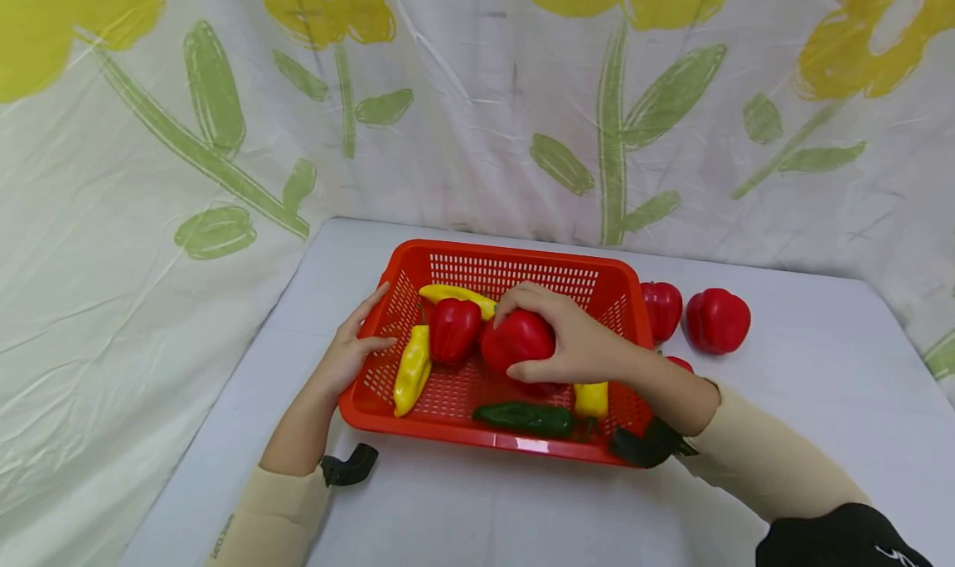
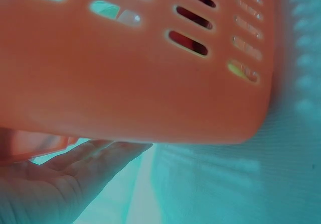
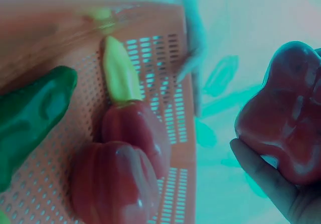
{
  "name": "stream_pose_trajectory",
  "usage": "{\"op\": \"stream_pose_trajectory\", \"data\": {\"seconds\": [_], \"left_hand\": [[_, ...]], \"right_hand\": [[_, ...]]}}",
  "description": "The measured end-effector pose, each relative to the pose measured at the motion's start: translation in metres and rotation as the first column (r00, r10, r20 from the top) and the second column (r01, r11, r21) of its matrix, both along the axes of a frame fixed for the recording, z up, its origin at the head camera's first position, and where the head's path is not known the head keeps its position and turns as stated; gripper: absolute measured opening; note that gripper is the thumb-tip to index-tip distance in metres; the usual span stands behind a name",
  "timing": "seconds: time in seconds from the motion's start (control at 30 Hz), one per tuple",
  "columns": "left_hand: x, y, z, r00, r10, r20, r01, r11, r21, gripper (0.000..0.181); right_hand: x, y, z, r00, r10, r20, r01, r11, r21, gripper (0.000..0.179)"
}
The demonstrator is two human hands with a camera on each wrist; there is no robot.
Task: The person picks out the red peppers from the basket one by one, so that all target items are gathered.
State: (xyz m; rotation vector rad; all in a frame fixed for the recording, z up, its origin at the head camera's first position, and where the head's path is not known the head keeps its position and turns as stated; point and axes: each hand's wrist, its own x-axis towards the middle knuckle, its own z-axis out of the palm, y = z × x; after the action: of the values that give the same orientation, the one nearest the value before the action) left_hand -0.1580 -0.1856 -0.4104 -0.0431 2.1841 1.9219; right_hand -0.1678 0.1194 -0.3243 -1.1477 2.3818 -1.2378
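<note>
My right hand [image 1: 570, 335] grips a red bell pepper [image 1: 525, 339] over the middle of a red slotted plastic basket [image 1: 477, 440]. In the right wrist view this bell pepper [image 3: 286, 113] is apart from those below. My left hand [image 1: 351, 356] holds the basket's left rim, thumb over the edge and fingers outside. Inside the basket lie another red bell pepper [image 1: 455, 331], a long yellow pepper [image 1: 413, 372] by the left wall and a second yellow one [image 1: 448, 293] behind. A dark green pepper [image 1: 525, 418] lies at the front, with a yellow pepper [image 1: 592, 399] to its right.
To the right of the basket, on the white table [image 1: 813, 368], sit two red bell peppers, one [image 1: 660, 310] near the basket wall and one [image 1: 718, 321] farther out. Part of another red one [image 1: 680, 364] shows behind my right forearm. A flower-patterned curtain [image 1: 477, 136] hangs behind.
</note>
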Motion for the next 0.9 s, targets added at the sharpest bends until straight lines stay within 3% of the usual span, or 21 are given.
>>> {"op": "stream_pose_trajectory", "data": {"seconds": [0.23,0.67,0.9], "left_hand": [[0.000,0.001,0.000,1.000,-0.002,0.009,0.002,1.000,-0.003,0.071],[0.000,0.000,-0.001,1.000,0.007,0.025,-0.007,1.000,-0.012,0.071],[-0.001,0.000,-0.001,1.000,0.007,0.015,-0.007,1.000,-0.007,0.071]], "right_hand": [[0.008,0.019,-0.002,0.999,-0.047,0.014,0.048,0.994,-0.097,0.039],[0.014,0.042,0.003,0.992,-0.130,-0.010,0.127,0.983,-0.132,0.044],[0.018,0.059,0.003,0.978,-0.210,0.005,0.208,0.963,-0.171,0.048]]}}
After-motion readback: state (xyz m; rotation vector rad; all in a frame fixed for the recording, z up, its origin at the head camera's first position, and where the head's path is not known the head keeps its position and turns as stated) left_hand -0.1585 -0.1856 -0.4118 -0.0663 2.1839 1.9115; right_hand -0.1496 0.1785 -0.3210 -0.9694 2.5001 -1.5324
